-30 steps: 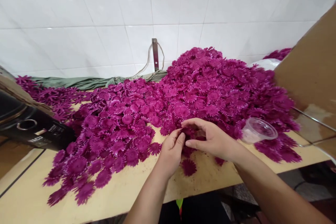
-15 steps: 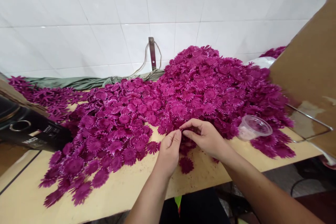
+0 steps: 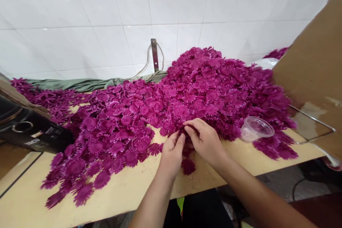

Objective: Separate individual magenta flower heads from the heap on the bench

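Note:
My left hand and my right hand meet at the near foot of a big heap of magenta fabric flowers. Both hands have their fingers pinched together around a flower held between them, mostly hidden by the fingers. A single loose flower lies on the table just below my hands. A flatter spread of the same flowers covers the table to the left.
A clear plastic cup lies on its side right of my hands. A cardboard sheet leans at the right with a wire frame below it. A black box sits at the left, green cloth along the tiled wall. The wooden table edge runs near me.
My hands have drawn closer together and shifted slightly up toward the heap, fingers pinching tighter. The view has drifted a little; the heap and cup stay put.

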Available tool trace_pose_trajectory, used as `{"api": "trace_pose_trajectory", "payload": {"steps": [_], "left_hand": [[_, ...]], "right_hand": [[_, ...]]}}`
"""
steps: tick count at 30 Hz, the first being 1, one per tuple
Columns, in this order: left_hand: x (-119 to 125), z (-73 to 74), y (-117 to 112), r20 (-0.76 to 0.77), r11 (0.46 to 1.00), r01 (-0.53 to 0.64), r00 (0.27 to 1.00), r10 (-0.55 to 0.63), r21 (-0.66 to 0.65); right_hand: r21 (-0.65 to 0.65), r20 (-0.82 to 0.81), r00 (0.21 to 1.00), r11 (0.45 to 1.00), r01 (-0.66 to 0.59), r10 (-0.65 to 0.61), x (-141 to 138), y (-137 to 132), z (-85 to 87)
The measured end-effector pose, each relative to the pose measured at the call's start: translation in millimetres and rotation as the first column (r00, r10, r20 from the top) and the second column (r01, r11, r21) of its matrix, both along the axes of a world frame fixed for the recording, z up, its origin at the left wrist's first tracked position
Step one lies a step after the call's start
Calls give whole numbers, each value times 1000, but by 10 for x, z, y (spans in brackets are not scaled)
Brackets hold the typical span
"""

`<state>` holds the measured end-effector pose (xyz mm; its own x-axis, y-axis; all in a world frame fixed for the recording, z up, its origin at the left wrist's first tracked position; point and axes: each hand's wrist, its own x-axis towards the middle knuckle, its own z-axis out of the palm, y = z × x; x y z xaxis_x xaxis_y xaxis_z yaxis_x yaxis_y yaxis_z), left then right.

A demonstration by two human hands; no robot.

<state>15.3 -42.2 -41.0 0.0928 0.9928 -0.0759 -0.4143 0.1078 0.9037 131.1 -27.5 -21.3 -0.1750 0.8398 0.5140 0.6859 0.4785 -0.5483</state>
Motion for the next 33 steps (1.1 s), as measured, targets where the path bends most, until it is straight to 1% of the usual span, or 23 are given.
{"api": "trace_pose_trajectory", "payload": {"steps": [1,3,5,7,11,13,15,17,19,22,25,27,30,33], "left_hand": [[-15,1,11,9,1000,-15,1000,15,-25],[-44,-4,32,3,998,-21,1000,21,-53],[-55,-19,43,-18,999,-11,1000,10,-43],[-46,-37,40,-49,1000,1,999,-2,-21],[-23,-55,12,-156,999,35,987,-32,16],[-25,-45,5,-207,998,52,977,-44,34],[-33,-23,11,-235,998,51,971,-39,45],[-40,2,24,-248,998,51,968,-39,40],[-43,17,39,-271,998,46,962,-35,36],[-46,11,53,-298,999,17,955,-2,46],[-57,-8,58,-303,999,-19,952,33,49],[-67,-16,60,-310,998,-27,950,40,49],[-75,-16,62,-315,999,19,949,-9,30],[-78,-19,59,-321,998,67,946,-56,23]], "right_hand": [[52,0,999,998,-38,38,20,-25,12],[148,70,993,983,-108,99,57,-74,31],[184,174,978,971,-149,118,89,-102,39],[148,233,965,976,-160,123,112,-101,39],[33,247,958,987,-159,146,129,-71,41],[40,246,964,993,-114,101,126,-75,49],[76,223,974,995,-58,40,116,-93,61],[105,160,987,994,-14,-3,102,-112,76],[113,88,996,994,5,-15,83,-123,85],[94,48,998,995,-35,30,53,-122,71],[77,77,992,992,-103,97,37,-116,25],[50,94,988,991,-124,119,43,-115,2],[-61,97,984,988,-145,151,83,-115,9],[-164,61,987,977,-138,150,134,-108,58]]}}
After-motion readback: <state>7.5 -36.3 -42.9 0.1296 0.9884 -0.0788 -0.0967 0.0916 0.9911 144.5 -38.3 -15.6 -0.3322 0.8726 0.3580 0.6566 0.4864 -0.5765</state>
